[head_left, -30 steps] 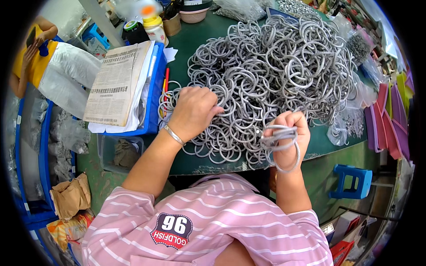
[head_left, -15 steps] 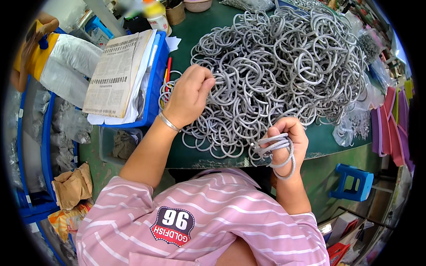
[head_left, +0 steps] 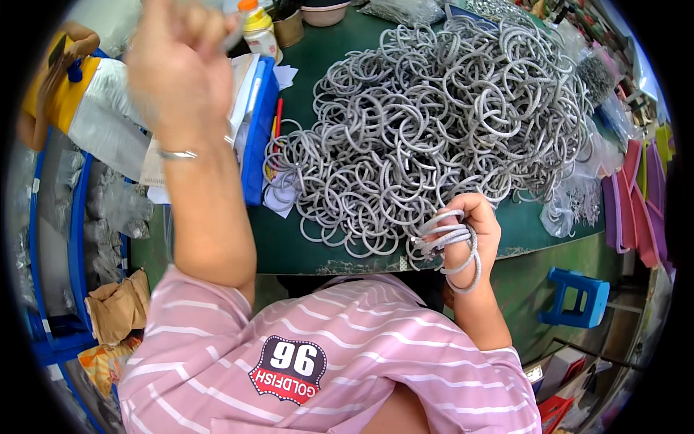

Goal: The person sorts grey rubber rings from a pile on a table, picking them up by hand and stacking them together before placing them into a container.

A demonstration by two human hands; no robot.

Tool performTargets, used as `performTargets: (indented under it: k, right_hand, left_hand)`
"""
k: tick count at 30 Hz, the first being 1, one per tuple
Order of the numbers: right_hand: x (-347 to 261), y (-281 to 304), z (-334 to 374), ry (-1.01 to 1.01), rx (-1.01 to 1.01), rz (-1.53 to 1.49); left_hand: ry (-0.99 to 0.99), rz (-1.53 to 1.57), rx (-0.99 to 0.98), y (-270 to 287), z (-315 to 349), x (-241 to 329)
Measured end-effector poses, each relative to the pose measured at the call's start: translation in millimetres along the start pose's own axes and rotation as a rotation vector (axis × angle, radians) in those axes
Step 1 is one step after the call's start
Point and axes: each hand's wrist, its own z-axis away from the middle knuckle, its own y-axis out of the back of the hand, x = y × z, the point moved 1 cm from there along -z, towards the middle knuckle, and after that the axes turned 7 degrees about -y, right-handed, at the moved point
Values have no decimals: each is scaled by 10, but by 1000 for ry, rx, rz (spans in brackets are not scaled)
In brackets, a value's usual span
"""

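My right hand point(head_left: 478, 226) is closed at the table's near edge around several grey cord rings point(head_left: 454, 236); some of these hang over the thumb and down by the wrist. My left hand point(head_left: 181, 79) is raised at the upper left, in front of the blue bin and its papers. Motion smears its fingers, so whether they hold anything cannot be made out. Between and beyond the hands, a large tangled heap of the same grey rings point(head_left: 434, 137) spreads over the green table point(head_left: 307, 54).
A blue bin point(head_left: 260, 137) with papers stands at the table's left. Behind it are an orange-capped bottle point(head_left: 259, 32) and a pink bowl point(head_left: 324, 14). Clear plastic bags point(head_left: 560, 213) lie at the right. A blue stool point(head_left: 575, 298) stands on the floor. Another person point(head_left: 79, 69) is at far left.
My left hand has swung from the heap's left side up and leftward over the bin, and a white paper now shows beside the bin. My right hand stays nearly still with its rings.
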Motion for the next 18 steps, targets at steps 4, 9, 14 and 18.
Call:
performTargets:
  k: [4,9,14,18]
  right_hand:
    - [-25,-108,-22,36,-10,-40]
    - [83,-179,42,131,-111,149]
    - [42,-107,102,125,-82,245]
    - [53,-42,114,158,-56,299]
  left_hand:
    - [-100,-526,-224,-85,77,77]
    - [-363,-794,-766,-183,1022,-455]
    - [-415,-992,-931,-234,1432,-726]
    - [-286,-1088,-1201,-297,1238,-697]
